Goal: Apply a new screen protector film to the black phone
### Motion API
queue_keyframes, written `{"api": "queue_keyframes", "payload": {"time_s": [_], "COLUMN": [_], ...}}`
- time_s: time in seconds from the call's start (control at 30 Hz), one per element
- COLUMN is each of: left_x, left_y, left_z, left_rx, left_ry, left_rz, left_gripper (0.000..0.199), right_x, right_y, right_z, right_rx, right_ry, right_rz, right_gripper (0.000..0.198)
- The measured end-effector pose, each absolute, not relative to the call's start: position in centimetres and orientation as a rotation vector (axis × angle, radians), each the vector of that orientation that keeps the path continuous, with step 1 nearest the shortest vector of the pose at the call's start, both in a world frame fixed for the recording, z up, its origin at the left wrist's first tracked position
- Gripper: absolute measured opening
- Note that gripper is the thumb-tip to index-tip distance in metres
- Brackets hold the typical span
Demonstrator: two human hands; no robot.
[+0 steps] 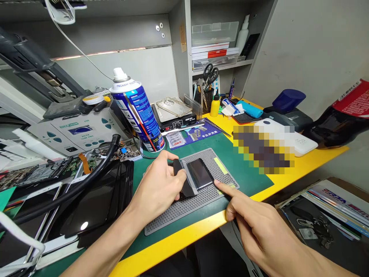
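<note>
My left hand (pixel 164 179) pinches a thin dark sheet (pixel 188 187) between thumb and fingers. The sheet is tilted, with a pale grey strip along its right edge. Against that strip lies a black phone (pixel 200 173) with a glossy screen, flat on a grey perforated mat (pixel 164 219). My right hand (pixel 250 217) points its index finger at the phone's near right corner and touches it there. Its other fingers are curled in, with nothing visible in them. The sheet's far left part is hidden behind my left hand.
A blue spray can (pixel 140 111) stands behind the mat. Black glass panels (pixel 98 204) and a black hose (pixel 83 184) crowd the left side. A white power bank (pixel 291 138) and a cola bottle (pixel 340 115) lie at the right, beside a blurred patch.
</note>
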State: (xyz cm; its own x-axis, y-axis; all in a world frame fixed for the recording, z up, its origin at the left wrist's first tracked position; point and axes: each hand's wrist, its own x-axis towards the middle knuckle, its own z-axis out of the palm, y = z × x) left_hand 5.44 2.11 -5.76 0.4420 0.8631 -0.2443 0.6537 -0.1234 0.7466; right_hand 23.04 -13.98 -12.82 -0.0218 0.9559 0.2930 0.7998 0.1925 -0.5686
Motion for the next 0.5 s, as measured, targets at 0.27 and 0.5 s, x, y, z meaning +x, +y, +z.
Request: {"api": "queue_keyframes", "payload": {"time_s": [0.27, 0.5], "left_x": [5.75, 5.74], "left_y": [2.25, 2.22], "left_z": [-5.97, -5.93], "left_rx": [1.859, 1.871], "left_ry": [1.293, 1.297], "left_rz": [0.3, 0.297], "left_gripper": [0.03, 0.03], "right_x": [22.93, 22.97], "right_y": [-13.64, -13.7], "right_z": [-12.31, -12.12], "right_rx": [-1.653, -1.685], "right_ry": [-1.836, -1.814], "right_rz": [0.303, 0.354], "right_gripper": [0.03, 0.028]}}
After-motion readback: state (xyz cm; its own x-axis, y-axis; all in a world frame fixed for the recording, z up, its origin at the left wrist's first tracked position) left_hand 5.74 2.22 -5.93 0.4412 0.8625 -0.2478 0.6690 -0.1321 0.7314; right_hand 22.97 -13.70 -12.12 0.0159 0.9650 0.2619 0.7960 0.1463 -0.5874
